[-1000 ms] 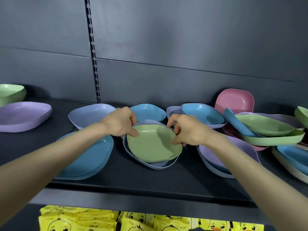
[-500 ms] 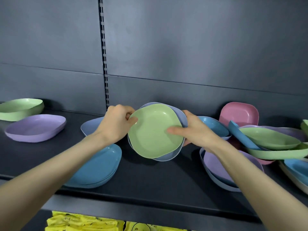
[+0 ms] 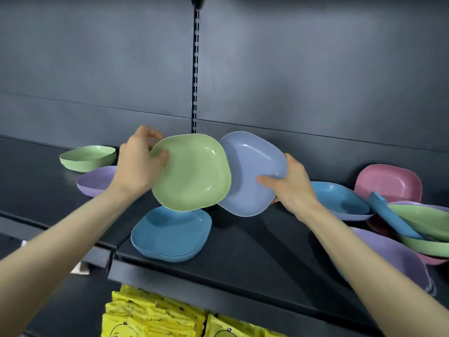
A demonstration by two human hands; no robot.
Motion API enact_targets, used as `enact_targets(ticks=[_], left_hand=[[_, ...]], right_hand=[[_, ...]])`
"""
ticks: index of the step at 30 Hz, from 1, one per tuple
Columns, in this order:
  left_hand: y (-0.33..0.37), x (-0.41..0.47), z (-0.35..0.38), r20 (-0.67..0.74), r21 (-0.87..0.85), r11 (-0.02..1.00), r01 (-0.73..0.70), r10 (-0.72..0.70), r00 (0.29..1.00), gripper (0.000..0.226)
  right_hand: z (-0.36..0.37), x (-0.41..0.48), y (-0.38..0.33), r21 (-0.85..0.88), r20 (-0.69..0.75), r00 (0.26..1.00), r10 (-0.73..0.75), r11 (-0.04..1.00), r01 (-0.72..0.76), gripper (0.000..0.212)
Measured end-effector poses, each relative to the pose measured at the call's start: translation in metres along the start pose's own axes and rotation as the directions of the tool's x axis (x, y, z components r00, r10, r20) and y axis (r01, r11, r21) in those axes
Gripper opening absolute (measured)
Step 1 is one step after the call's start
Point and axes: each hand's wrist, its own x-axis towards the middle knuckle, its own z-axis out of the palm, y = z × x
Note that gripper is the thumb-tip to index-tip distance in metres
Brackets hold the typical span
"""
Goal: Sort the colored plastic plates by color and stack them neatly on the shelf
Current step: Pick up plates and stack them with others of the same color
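Note:
My left hand (image 3: pixel 138 166) grips a green plate (image 3: pixel 192 173) by its left rim, tilted up above the dark shelf (image 3: pixel 243 249). My right hand (image 3: pixel 289 183) holds a periwinkle plate (image 3: pixel 252 171) by its right edge, also tilted, partly behind the green one. Below them a stack of blue plates (image 3: pixel 170 234) lies on the shelf. At the far left sit a green plate (image 3: pixel 87 158) and a lilac plate (image 3: pixel 97 180).
At the right a jumble of plates: a blue plate (image 3: pixel 337 198) on a periwinkle one, a pink plate (image 3: pixel 388 183) leaning on the back wall, green plates (image 3: pixel 422 220), a lilac plate (image 3: pixel 393 259) under my forearm. Yellow packets (image 3: pixel 155 314) fill the shelf below.
Both plates were lifted off the shelf together, then pulled apart: the green plate went left with my left hand, the periwinkle one stays with my right. The view shifted left.

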Motion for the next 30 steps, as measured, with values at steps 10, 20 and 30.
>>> enact_targets(ticks=[10,20,30], left_hand=[[-0.06,0.037,-0.058,-0.047,0.013,0.993,0.114,-0.113,0.992,0.02],[-0.142,0.083,-0.064,0.11,0.007,0.999,0.047,-0.048,0.993,0.007],[-0.178,0.112,-0.015,0.265,0.007,1.0,0.011,-0.012,0.964,0.009]], right_hand=[[0.062,0.017,-0.034,-0.027,-0.021,1.0,-0.016,1.0,0.015,0.028],[0.137,0.036,-0.036,-0.097,-0.129,0.984,0.121,0.986,-0.134,0.029],[0.154,0.06,-0.011,-0.267,-0.161,0.96,0.231,0.926,-0.268,0.028]])
